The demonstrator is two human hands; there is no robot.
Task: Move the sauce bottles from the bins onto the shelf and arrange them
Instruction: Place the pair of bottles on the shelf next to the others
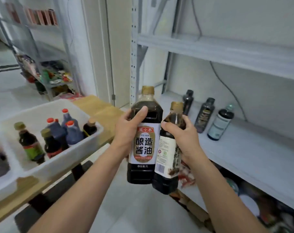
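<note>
My left hand point(128, 130) grips a large soy sauce bottle point(145, 169) with a gold cap and white label, held upright in mid-air. My right hand point(183, 137) grips a smaller dark bottle point(167, 165) with a gold cap, touching the large one on its right. Both are held in front of the white shelf point(253, 158), where three dark bottles stand: a slim one point(188, 101), a taller one point(204, 115) and one with a pale label point(221, 125). A white bin point(59, 158) at the left holds several sauce bottles point(70, 130).
The bin rests on a wooden table point(102, 111), with another white bin point(2, 180) at the far left. An upper shelf board point(226, 52) hangs above the bottles. Items lie under the lower shelf point(268, 214). A rack with goods point(49, 76) stands in the back left.
</note>
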